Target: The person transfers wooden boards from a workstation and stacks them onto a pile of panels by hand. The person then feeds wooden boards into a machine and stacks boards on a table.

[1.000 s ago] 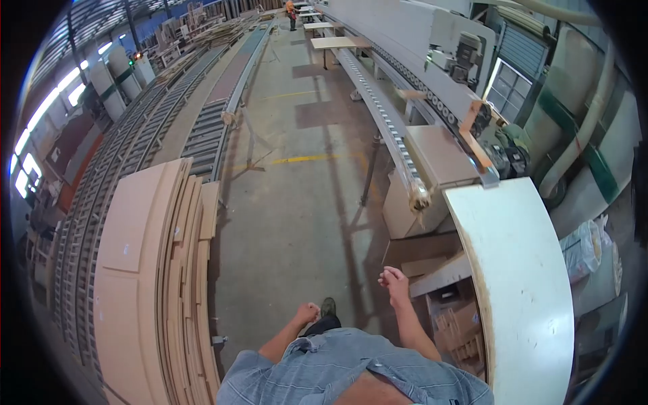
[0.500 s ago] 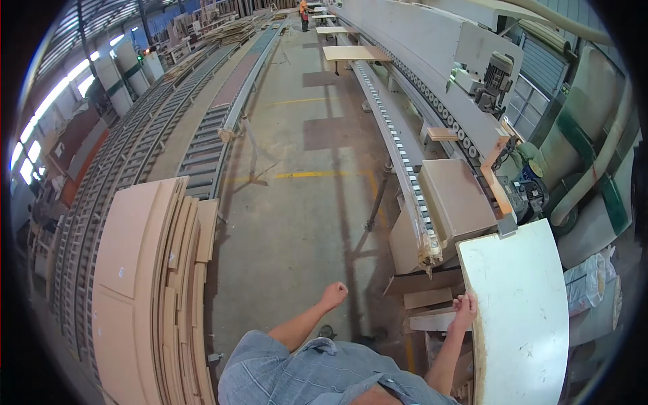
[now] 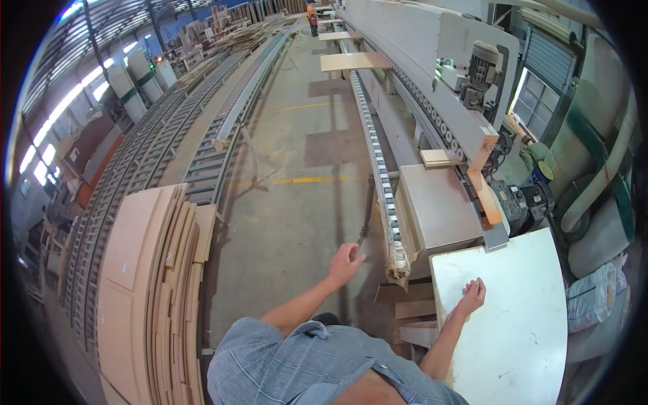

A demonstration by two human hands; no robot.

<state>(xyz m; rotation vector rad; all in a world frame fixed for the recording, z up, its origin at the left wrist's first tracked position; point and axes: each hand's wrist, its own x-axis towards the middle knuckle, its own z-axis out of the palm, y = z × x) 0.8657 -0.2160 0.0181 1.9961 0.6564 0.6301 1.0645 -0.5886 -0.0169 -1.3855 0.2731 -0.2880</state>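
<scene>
My left hand [image 3: 345, 264] hangs over the floor [image 3: 297, 233] in front of me, fingers loosely bent and apart, with nothing in it. Over the white tabletop [image 3: 513, 331] on the right is my right hand [image 3: 472, 295]. Its fingers are curled together; whether anything small is between them I cannot make out. Close by, the narrow roller rail [image 3: 381, 172] ends in a taped tip, left of a brown box-like cover [image 3: 442, 206].
A tall stack of wooden panels [image 3: 145, 270] stands at the left by the roller conveyors [image 3: 202, 165]. Along the right runs a long machine [image 3: 398, 47] with a pale board [image 3: 354, 62] on its rail. A person in orange [image 3: 312, 19] stands far off.
The view has shifted forward and closer to the machine. My left hand has risen and its fingers have loosened. My right hand has moved from the tabletop's edge to over its surface.
</scene>
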